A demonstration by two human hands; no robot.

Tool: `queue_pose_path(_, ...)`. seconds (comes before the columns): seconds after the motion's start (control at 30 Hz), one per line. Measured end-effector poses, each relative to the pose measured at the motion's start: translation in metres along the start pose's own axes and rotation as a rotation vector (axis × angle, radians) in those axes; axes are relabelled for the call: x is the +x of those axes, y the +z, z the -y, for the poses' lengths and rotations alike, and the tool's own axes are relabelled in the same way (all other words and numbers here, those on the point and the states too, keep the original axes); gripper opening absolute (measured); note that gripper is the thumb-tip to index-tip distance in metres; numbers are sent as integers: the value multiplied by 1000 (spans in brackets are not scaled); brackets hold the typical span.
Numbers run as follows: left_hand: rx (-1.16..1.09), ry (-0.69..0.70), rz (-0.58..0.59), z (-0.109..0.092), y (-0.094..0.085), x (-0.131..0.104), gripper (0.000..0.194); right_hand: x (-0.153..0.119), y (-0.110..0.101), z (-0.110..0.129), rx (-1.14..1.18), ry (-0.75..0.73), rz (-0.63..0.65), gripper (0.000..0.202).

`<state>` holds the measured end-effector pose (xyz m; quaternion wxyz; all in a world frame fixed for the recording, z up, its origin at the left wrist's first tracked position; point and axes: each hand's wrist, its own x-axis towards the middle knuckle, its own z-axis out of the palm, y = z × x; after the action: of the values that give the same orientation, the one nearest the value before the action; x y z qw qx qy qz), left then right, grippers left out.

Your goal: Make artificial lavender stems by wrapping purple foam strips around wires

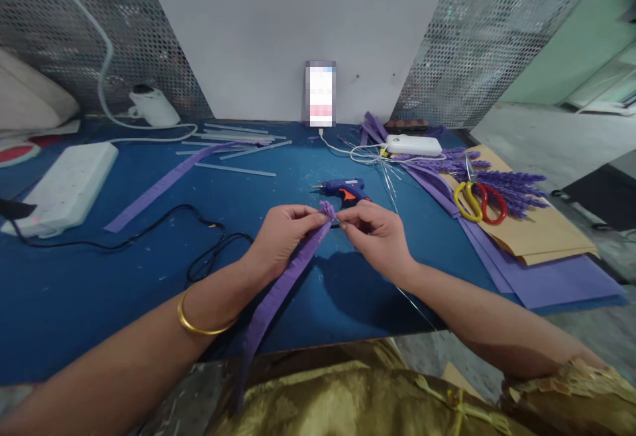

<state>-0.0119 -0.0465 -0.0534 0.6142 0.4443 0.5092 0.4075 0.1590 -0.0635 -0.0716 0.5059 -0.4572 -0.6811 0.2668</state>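
Blue surface [149, 310], left to right. White power strip [72, 187], near left edge. Loose purple strip [159, 187], one. Translucent sticks [236, 170], several, towards back edge. Left hand [278, 237]: thumb and fingers pinching the gathered top of a fringed purple band [293, 273], which hangs past the front edge. Glue gun [342, 189], blue, lying behind the hands. Right hand [380, 237]: fingertips closed together at the gathered top; anything between them too small to tell. Scissors [477, 191], on brown paper [551, 230], right edge.
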Motion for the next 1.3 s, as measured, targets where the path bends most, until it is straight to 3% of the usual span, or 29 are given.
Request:
queue_pose_path(0.33,-10,-8,9,1,4,-3,18,-4,-1,-2,-340,-248,34,24)
queue_pose_path(0.53,-51,20,9,2,4,-2,31,-9,0,-4,-671,-383,77,30)
queue_pose_path(0.6,-31,34,-10,1,4,-2,32,-9,0,-3,-668,-375,97,31)
queue_pose_path(0.8,111,49,-36,-1,0,-1,24,-4,0,-6,-211,-178,90,21)
queue_pose_path(0.93,133,31,-15,0,-1,1,23,1,1,-6,96,139,115,13)
queue_pose_path(1.07,156,37,10,-1,0,1,24,6,0,-1,346,429,133,17)
queue_pose_path(1.3,220,93,21,-1,0,1,27,11,-2,4,498,548,93,14)
